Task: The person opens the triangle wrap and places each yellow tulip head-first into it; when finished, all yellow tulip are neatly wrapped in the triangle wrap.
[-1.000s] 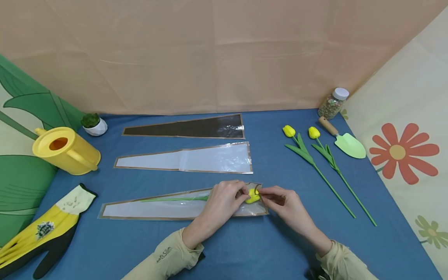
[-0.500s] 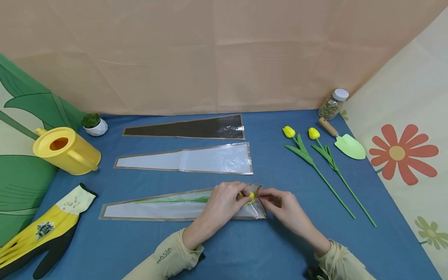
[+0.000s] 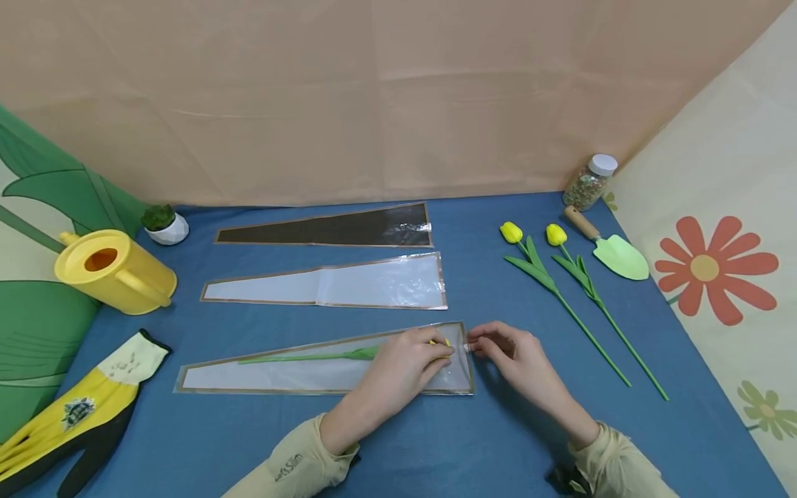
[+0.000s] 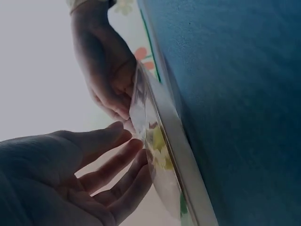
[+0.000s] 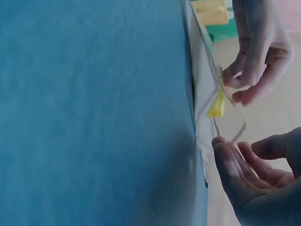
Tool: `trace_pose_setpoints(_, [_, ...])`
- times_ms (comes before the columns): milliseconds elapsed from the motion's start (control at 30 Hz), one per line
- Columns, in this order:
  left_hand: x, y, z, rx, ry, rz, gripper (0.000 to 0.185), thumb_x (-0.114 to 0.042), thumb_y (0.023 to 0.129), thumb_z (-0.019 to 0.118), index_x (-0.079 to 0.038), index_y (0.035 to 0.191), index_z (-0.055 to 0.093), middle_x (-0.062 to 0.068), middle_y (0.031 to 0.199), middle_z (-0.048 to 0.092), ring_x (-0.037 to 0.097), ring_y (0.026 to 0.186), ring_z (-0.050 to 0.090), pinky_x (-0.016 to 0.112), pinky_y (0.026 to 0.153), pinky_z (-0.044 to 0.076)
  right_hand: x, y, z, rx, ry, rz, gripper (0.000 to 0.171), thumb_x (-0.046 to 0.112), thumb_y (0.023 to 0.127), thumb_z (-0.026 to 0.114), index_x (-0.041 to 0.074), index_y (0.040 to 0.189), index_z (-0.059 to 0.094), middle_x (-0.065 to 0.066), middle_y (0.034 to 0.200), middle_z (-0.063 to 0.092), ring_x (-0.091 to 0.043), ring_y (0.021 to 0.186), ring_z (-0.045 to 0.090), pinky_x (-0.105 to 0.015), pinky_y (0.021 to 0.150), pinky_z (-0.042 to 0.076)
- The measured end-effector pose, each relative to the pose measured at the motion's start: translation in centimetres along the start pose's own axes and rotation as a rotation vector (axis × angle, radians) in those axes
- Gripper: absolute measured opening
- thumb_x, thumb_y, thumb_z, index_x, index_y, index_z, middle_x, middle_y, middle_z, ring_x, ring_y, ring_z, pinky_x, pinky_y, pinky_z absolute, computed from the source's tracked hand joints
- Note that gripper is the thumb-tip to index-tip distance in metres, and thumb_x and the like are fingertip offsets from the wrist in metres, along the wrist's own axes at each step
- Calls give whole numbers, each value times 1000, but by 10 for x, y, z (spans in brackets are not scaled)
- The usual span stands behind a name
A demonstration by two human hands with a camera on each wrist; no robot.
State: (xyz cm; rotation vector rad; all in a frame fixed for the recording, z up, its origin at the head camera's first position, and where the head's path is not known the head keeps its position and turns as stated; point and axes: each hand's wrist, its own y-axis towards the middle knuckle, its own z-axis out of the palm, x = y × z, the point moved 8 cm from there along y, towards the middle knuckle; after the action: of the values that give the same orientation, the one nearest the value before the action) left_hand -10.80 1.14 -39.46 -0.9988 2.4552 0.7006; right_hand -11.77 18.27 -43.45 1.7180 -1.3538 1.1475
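- The left hand (image 3: 403,363) lies on the wide end of the nearest clear sleeve (image 3: 292,373), fingers fairly straight and pressing down over the yellow tulip (image 3: 439,344) inside it; in the left wrist view those fingers (image 4: 123,165) are spread and relaxed against the film.
- The right hand (image 3: 517,360) sits just beside the sleeve's open mouth, its fingertips drawn together at the edge; whether they truly pinch the film I cannot tell.
- The tulip's green stem (image 3: 299,357) runs leftward inside the sleeve, which lies flat on the blue table (image 3: 473,443).
- The left cuff (image 3: 292,465) carries small dark lettering, too small to read surely.
- A yellow-and-black glove (image 3: 68,415) at the left bears a round badge and faint print, unreadable.
- Farther back lie a second clear sleeve (image 3: 336,287) and a dark sleeve (image 3: 349,228).
- At the right: two loose tulips (image 3: 563,277), a green trowel (image 3: 613,252), a jar of pellets (image 3: 588,181).
- At the left: a yellow watering can (image 3: 115,271) and a small potted plant (image 3: 163,223).
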Motion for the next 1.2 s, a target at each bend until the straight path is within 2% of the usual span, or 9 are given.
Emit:
trace_pose_setpoints(167, [4,2,-6,-27,-13,-12,14,-7,95,83,-6,109,84,4,107,75,21,93,73,31,77,60,4,6,-19,-53,-127,-38,17,0,107,63,1,119,75,-8,107,78,-24,94,77,-31,79,62])
trace_pose_setpoints(267, [14,9,-19,-34,18,-52,13,-7,95,83,-7,108,84,4,105,76,21,90,74,35,74,61,8,12,-45,-113,-257,-85,16,0,106,66,0,119,75,-9,106,78,-25,91,78,-26,75,60])
trace_pose_setpoints(367, [31,20,-32,-11,63,-94,15,-7,95,83,-6,110,83,5,105,77,21,89,74,38,73,61,8,19,-76,-160,-377,-101,16,2,105,68,-1,120,74,-13,104,78,-28,87,77,-23,71,58])
trace_pose_setpoints(467, [47,34,-43,8,101,-117,17,-5,94,83,-4,111,83,7,106,78,21,88,75,38,73,62,1,26,-105,-193,-485,-72,15,4,103,72,-2,116,74,-15,99,78,-30,82,76,-24,66,56])
trace_pose_setpoints(600, [67,53,-50,33,117,-137,18,-5,94,84,-2,112,83,11,108,79,24,89,76,39,74,62,-15,31,-130,-189,-588,2,16,5,100,76,-4,113,73,-17,95,75,-33,80,74,-35,64,56])
trace_pose_setpoints(700, [80,67,-47,53,134,-142,19,-6,94,84,-2,112,83,11,112,79,28,95,77,42,79,62,-29,32,-138,-169,-625,58,19,7,99,78,-6,112,71,-19,94,73,-36,81,74,-47,66,58])
trace_pose_setpoints(800, [91,78,-38,86,150,-147,21,-7,94,84,-2,115,82,11,115,79,30,103,76,45,84,62,-40,31,-141,-157,-639,96,21,7,97,79,-7,110,69,-19,93,72,-37,81,73,-52,69,58])
trace_pose_setpoints(1000, [106,91,-23,128,156,-183,25,-7,93,85,-1,117,82,12,116,79,30,107,76,46,90,61,-50,32,-143,-147,-649,114,21,6,96,80,-7,107,68,-18,91,71,-38,81,73,-51,66,57])
trace_pose_setpoints(1200, [115,94,-17,141,175,-208,25,-8,92,86,-2,115,83,12,112,80,29,101,77,45,87,62,-44,39,-144,-151,-651,87,21,6,96,81,-6,108,69,-17,92,71,-36,81,73,-49,67,57])
